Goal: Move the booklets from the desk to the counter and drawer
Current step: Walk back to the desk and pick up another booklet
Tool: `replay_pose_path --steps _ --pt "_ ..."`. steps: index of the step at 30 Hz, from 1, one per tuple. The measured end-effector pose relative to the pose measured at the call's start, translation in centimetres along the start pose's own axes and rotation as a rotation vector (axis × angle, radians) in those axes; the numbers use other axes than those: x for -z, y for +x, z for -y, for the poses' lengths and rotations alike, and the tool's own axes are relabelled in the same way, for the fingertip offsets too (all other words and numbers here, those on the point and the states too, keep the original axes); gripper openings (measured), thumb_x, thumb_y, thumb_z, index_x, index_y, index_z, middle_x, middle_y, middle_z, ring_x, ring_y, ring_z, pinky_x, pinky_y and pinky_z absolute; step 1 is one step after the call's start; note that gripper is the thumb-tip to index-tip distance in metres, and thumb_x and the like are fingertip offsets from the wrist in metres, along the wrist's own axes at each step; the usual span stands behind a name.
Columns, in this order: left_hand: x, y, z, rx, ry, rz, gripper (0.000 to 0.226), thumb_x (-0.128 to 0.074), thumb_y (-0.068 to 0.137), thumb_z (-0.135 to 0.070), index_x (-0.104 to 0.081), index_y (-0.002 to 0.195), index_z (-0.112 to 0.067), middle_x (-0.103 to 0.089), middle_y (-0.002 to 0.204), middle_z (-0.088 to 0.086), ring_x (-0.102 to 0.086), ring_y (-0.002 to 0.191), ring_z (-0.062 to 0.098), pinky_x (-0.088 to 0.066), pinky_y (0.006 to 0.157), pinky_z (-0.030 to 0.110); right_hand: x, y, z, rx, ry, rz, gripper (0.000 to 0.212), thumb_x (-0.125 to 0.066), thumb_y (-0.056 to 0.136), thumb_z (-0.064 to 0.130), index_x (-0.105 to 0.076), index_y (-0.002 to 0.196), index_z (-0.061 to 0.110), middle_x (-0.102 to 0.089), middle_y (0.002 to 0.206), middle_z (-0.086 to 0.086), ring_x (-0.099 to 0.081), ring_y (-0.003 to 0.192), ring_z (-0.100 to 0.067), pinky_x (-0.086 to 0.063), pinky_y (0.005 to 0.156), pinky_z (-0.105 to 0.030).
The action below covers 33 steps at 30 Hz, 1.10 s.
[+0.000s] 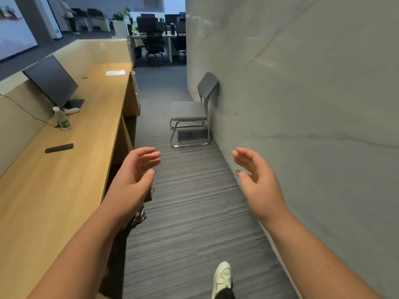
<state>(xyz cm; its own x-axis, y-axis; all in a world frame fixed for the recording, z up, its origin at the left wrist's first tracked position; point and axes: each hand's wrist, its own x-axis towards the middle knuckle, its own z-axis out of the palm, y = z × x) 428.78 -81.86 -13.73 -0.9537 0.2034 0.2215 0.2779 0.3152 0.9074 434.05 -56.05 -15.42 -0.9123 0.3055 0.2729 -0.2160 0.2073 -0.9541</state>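
A long wooden desk (64, 180) runs along the left. At its far end lies a flat white booklet or sheet (116, 72); it is too far to tell which. My left hand (135, 180) is raised over the aisle beside the desk's edge, fingers apart, holding nothing. My right hand (257, 180) is raised near the grey wall, palm turned inward, fingers apart and empty. A raised beige counter ledge (90, 45) runs behind the desk. Drawer fronts (136, 91) show at the desk's far end.
On the desk stand a dark monitor (51, 79), a water bottle (62, 119) and a black remote (59, 148). A grey chair (192, 111) stands against the right wall (302, 83). The aisle has striped grey carpet. My white shoe (222, 279) is at the bottom.
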Motion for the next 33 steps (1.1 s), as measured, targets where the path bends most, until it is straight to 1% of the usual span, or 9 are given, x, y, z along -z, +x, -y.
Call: replay_pose_path --steps 3,8,13,18,22,24,27,30,33 --pt "-1.3 9.7 2.9 0.004 0.004 -0.031 0.044 -0.049 0.097 -0.002 -0.048 0.134 -0.027 -0.060 0.130 -0.011 -0.058 0.121 0.004 -0.045 0.103 0.028 -2.1 10.0 -3.8 0.008 0.018 0.034 0.056 -0.042 0.089 -0.017 -0.054 0.118 0.030 -0.062 0.126 0.002 -0.057 0.121 -0.003 -0.045 0.104 -0.031" --pt "-1.0 25.2 6.9 0.028 0.005 -0.074 0.047 -0.048 0.096 0.003 -0.050 0.125 -0.034 -0.060 0.130 -0.007 -0.056 0.124 0.005 -0.042 0.109 0.034 -6.8 27.8 -8.0 -0.009 0.037 0.128 0.060 -0.043 0.090 -0.015 -0.054 0.111 0.040 -0.062 0.125 0.005 -0.057 0.120 -0.002 -0.045 0.093 -0.016" --pt "2.7 38.1 10.6 0.127 -0.035 -0.239 0.050 -0.046 0.095 0.009 -0.052 0.119 -0.034 -0.062 0.126 -0.007 -0.059 0.121 0.007 -0.043 0.104 0.026 -14.8 43.2 -10.9 -0.069 0.018 0.222 0.061 -0.045 0.088 -0.012 -0.052 0.109 0.046 -0.060 0.124 0.013 -0.056 0.122 -0.008 -0.042 0.106 -0.031" --pt "8.0 51.3 18.3 0.208 0.004 -0.354 0.043 -0.047 0.095 0.008 -0.049 0.131 -0.016 -0.061 0.123 -0.011 -0.058 0.112 -0.011 -0.047 0.093 0.012 -24.1 57.3 -16.5 -0.080 -0.010 0.309 0.058 -0.045 0.090 -0.011 -0.051 0.110 0.043 -0.058 0.126 0.013 -0.054 0.124 -0.008 -0.041 0.110 -0.034" --pt "11.4 64.5 24.1 0.223 0.031 -0.381 0.045 -0.050 0.095 0.005 -0.048 0.130 -0.024 -0.059 0.121 -0.018 -0.058 0.104 -0.020 -0.046 0.084 0.004 -31.9 69.9 -20.7 -0.119 0.025 0.278 0.061 -0.041 0.087 -0.017 -0.052 0.112 0.038 -0.058 0.126 0.009 -0.054 0.123 -0.010 -0.043 0.109 -0.039" --pt "13.4 72.3 26.3 0.231 0.041 -0.357 0.045 -0.050 0.095 0.004 -0.048 0.128 -0.027 -0.059 0.121 -0.019 -0.057 0.104 -0.020 -0.045 0.085 0.006 -35.8 77.1 -22.1 -0.145 0.046 0.271 0.059 -0.040 0.087 -0.018 -0.051 0.114 0.033 -0.058 0.124 0.008 -0.055 0.121 -0.009 -0.044 0.108 -0.041" --pt "15.7 81.8 28.0 0.231 0.057 -0.311 0.045 -0.051 0.095 0.002 -0.048 0.129 -0.027 -0.059 0.123 -0.018 -0.058 0.109 -0.015 -0.044 0.090 0.012 -39.9 85.5 -22.7 -0.144 0.031 0.288 0.057 -0.040 0.089 -0.014 -0.049 0.116 0.035 -0.057 0.126 0.010 -0.053 0.123 -0.006 -0.044 0.106 -0.033" --pt "17.5 92.2 30.8 0.235 0.056 -0.310 0.044 -0.052 0.096 0.000 -0.048 0.132 -0.025 -0.060 0.126 -0.015 -0.059 0.112 -0.008 -0.044 0.092 0.016 -43.6 94.6 -24.2 -0.155 0.036 0.266 0.053 -0.040 0.091 -0.012 -0.046 0.123 0.029 -0.056 0.128 0.008 -0.052 0.123 -0.004 -0.042 0.103 -0.024" --pt "18.2 102.3 34.9 0.257 0.061 -0.278 0.044 -0.052 0.096 -0.003 -0.046 0.133 -0.027 -0.057 0.125 -0.019 -0.059 0.110 -0.012 -0.046 0.084 0.010 -46.2 103.3 -27.5 -0.151 0.045 0.294 0.053 -0.041 0.093 -0.010 -0.044 0.126 0.032 -0.056 0.127 0.013 -0.052 0.122 0.002 -0.043 0.099 -0.014"
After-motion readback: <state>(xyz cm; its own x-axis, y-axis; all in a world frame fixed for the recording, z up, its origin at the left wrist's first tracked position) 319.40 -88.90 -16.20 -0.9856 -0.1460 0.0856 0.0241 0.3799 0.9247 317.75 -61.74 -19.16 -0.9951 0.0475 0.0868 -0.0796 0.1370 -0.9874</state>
